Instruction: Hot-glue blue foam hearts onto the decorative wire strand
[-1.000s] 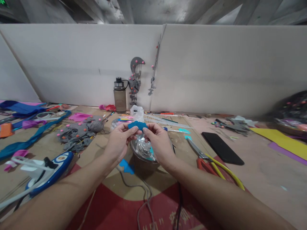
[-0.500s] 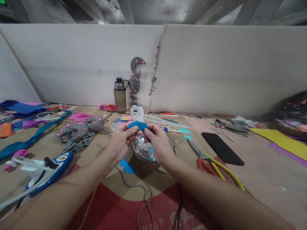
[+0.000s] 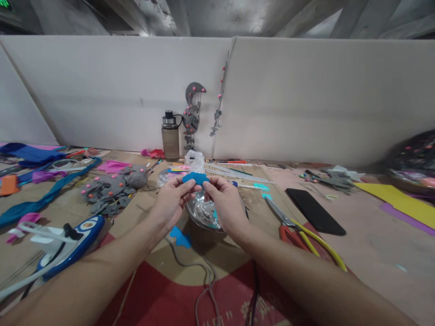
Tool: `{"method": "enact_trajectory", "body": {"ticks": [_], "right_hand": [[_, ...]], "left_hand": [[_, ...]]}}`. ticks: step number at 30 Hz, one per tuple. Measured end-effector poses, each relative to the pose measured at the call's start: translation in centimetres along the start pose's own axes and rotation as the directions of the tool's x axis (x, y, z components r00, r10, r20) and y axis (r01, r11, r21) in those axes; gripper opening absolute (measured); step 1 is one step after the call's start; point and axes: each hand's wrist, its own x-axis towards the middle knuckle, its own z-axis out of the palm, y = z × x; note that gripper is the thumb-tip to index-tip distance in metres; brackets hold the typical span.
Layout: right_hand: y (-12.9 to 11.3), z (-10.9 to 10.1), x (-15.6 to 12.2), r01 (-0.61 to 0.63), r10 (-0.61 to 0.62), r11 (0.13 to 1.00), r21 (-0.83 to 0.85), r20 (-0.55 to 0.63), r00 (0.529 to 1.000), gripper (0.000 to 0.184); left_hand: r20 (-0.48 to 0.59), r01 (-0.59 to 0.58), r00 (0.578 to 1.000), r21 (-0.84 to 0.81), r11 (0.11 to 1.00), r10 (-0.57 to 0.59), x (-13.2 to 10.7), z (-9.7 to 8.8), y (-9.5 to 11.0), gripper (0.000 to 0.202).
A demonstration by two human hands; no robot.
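Between my two hands is a small blue cutout with a scalloped, cloud-like edge (image 3: 195, 177). My left hand (image 3: 171, 197) pinches its left end with thumb and fingers. The right end is pinched by my right hand (image 3: 224, 199). Both hands hover over a shiny metal bowl (image 3: 200, 216), which has small turquoise bits in it and is partly covered by my right hand. Another blue cutout (image 3: 181, 237) lies on the cardboard just in front of the bowl, below my left wrist.
Scissors with red and yellow handles (image 3: 299, 231) and a black phone (image 3: 314, 211) lie to the right. On the left are a blue-and-white iron (image 3: 73, 240) and grey pompom pieces (image 3: 108, 190). A bottle (image 3: 170, 140) stands by the white panel (image 3: 306, 99). Grey cords (image 3: 204, 267) run along the front.
The blue cutout tilts slightly between my fingers, so its outline shows flatter. Both hands stay in nearly the same place, and the rest lies as before.
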Motion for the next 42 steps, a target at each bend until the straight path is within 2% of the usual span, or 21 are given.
{"method": "enact_trajectory", "body": {"ticks": [8, 17, 27, 42], "right_hand": [[-0.07, 0.02, 0.03, -0.011, 0.011, 1.0, -0.002, 0.006, 1.0, 0.015], [-0.32, 0.17, -0.1, -0.043, 0.043, 0.999, 0.009, -0.017, 0.999, 0.015], [-0.09, 0.08, -0.01, -0.017, 0.017, 0.999, -0.029, -0.011, 1.0, 0.016], [-0.02, 0.09, -0.01, -0.026, 0.025, 0.999, -0.033, -0.014, 1.0, 0.015]], "left_hand": [[-0.03, -0.011, 0.999, -0.013, 1.0, 0.01, 0.01, 0.12, 0.01, 0.017], [-0.008, -0.058, 0.998, 0.04, 0.997, 0.059, 0.03, -0.05, -0.24, 0.021], [0.044, -0.133, 0.991, 0.102, 0.986, 0.129, 0.08, -0.33, -0.39, 0.026], [0.064, -0.108, 0.993, 0.089, 0.99, 0.103, -0.03, -0.22, -0.53, 0.022]]}}
